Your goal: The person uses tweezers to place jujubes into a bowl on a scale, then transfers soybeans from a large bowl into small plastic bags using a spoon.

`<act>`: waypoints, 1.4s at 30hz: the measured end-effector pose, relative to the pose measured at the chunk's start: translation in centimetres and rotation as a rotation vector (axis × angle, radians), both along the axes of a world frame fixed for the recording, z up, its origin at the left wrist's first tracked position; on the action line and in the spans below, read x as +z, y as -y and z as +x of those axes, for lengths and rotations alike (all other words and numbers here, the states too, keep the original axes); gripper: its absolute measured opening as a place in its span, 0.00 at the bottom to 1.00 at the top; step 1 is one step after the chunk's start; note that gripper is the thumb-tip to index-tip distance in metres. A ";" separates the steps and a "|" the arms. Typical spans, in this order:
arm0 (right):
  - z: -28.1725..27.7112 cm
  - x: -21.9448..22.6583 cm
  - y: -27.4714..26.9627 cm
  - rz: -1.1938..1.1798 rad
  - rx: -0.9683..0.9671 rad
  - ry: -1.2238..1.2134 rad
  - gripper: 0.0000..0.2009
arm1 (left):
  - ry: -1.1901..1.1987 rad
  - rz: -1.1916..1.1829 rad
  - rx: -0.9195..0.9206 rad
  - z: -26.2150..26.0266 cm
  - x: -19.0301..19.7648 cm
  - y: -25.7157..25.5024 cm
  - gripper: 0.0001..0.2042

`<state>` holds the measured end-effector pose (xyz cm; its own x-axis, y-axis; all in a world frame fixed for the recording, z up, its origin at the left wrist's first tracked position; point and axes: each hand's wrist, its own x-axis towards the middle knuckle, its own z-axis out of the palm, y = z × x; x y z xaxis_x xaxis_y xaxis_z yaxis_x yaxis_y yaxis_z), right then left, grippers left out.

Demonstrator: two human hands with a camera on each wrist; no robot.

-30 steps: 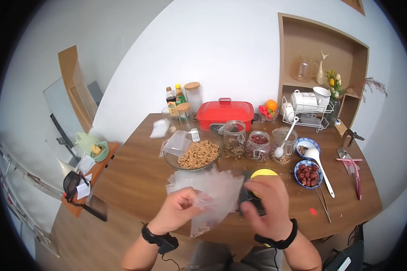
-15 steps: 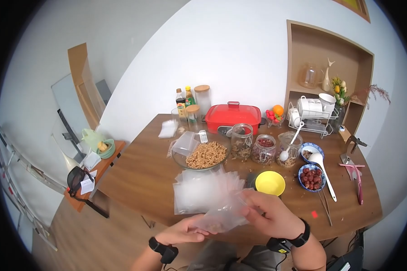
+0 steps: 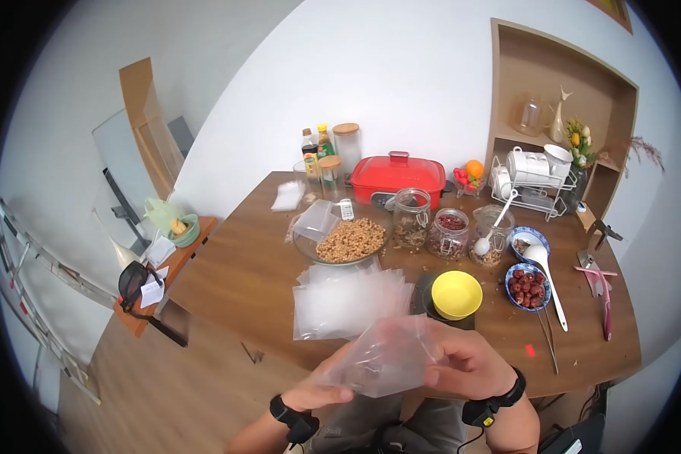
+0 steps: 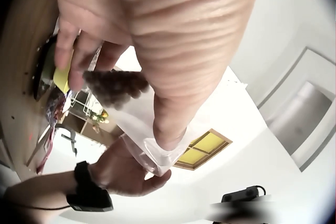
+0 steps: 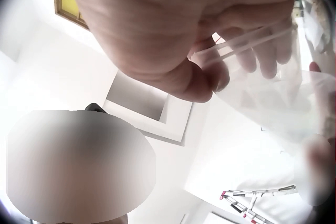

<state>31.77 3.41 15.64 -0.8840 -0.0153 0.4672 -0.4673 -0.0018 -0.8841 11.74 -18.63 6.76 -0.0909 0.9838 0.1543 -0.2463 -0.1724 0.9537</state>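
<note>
Bag (image 3: 382,365) midway, left hand (image 3: 318,387) gripping one side, right hand (image 3: 471,365) pinching the other

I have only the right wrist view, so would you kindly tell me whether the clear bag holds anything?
Observer: Yes, the left wrist view shows dark-looking pieces gathered in the clear bag.
Operator: Thank you; what is on the table just beyond the right hand?
Observer: The head view shows a yellow bowl on a dark flat base.
Operator: And to that bowl's right?
Observer: A blue-patterned bowl of dark red pieces.
</note>
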 end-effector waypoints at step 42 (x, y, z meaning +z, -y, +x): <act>-1.0 -12.4 -10.9 0.020 -1.330 -0.049 0.04 | -1.079 -0.558 0.856 -24.9 10.1 -17.8 0.24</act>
